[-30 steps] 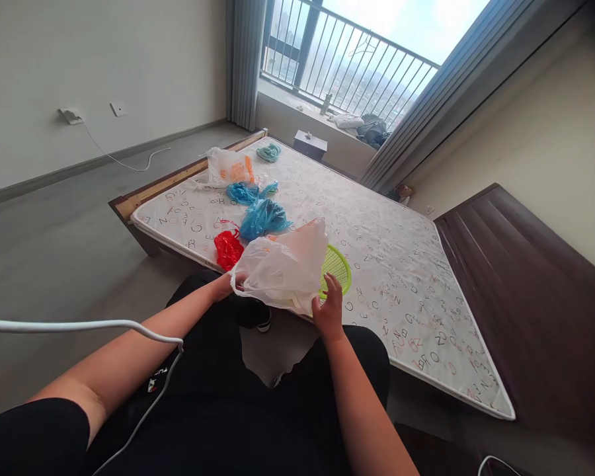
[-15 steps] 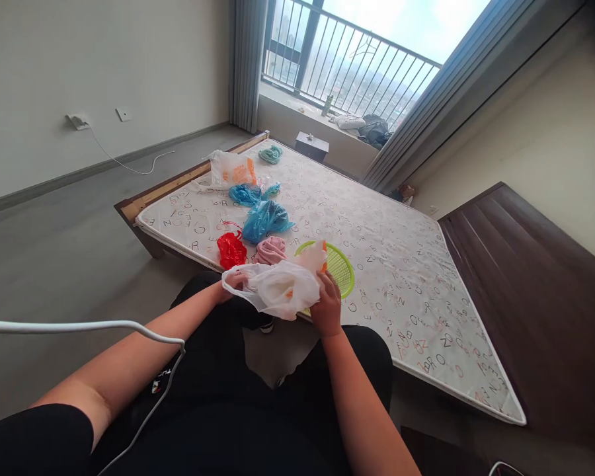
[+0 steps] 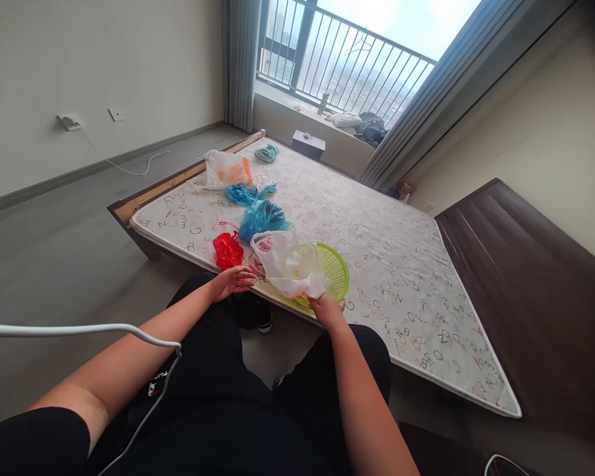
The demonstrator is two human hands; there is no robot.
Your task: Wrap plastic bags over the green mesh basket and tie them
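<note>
My right hand is closed on the lower right edge of a white plastic bag with some orange print. The bag hangs over the left part of a green plastic basket and partly hides a pink cloth. My left hand holds nothing; its fingers are stretched out at the mattress edge, just left of the bag. A red plastic bag lies crumpled right above my left hand. Behind the white bag sits a blue plastic bag.
Farther back on the mattress lie another blue bag, a white bag with orange print and a teal bundle. The dark headboard stands at the right. A white cable runs over my left arm.
My left hand has let go of the white bag, its fingers now spread. My right hand has moved down with the bag, which has swung open over the basket and pink cloth.
</note>
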